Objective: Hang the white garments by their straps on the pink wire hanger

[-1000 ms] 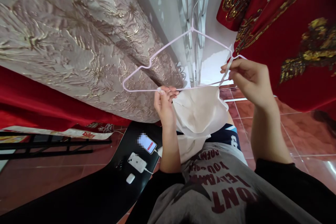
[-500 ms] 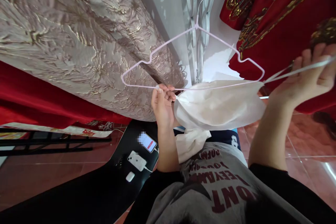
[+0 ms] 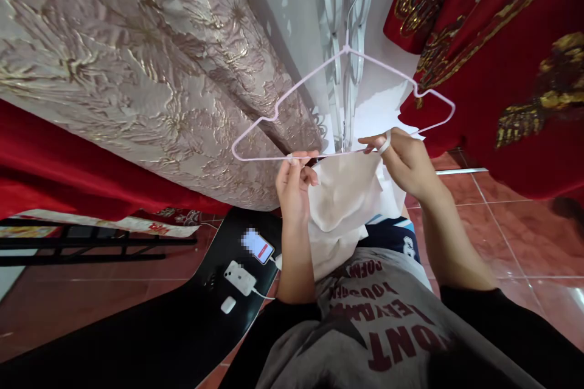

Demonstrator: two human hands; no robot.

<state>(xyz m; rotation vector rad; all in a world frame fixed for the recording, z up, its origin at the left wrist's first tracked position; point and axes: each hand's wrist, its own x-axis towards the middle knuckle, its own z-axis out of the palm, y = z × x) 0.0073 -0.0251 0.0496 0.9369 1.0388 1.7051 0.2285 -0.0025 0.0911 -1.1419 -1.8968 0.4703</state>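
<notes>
A thin pale-pink wire hanger [image 3: 292, 90] hangs by its hook from a rail above. My left hand [image 3: 294, 181] pinches the hanger's bottom bar together with the edge of a cream-white cloth [image 3: 343, 200] that droops under the bar. My right hand [image 3: 405, 161] is closed on the cloth's white strap at the bar, the strap looped over a finger. The cloth falls toward my lap.
A beige brocade garment [image 3: 137, 73] hangs at the left and red garments with gold embroidery [image 3: 502, 42] at the right. Below left, a black table [image 3: 173, 328] carries two phones [image 3: 249, 261] on a cable and a small white case. Red tiled floor lies beyond.
My right hand had pulled the strap far out to the right, stretching the cloth along the bar; now it is back at the bar's middle and the cloth hangs bunched.
</notes>
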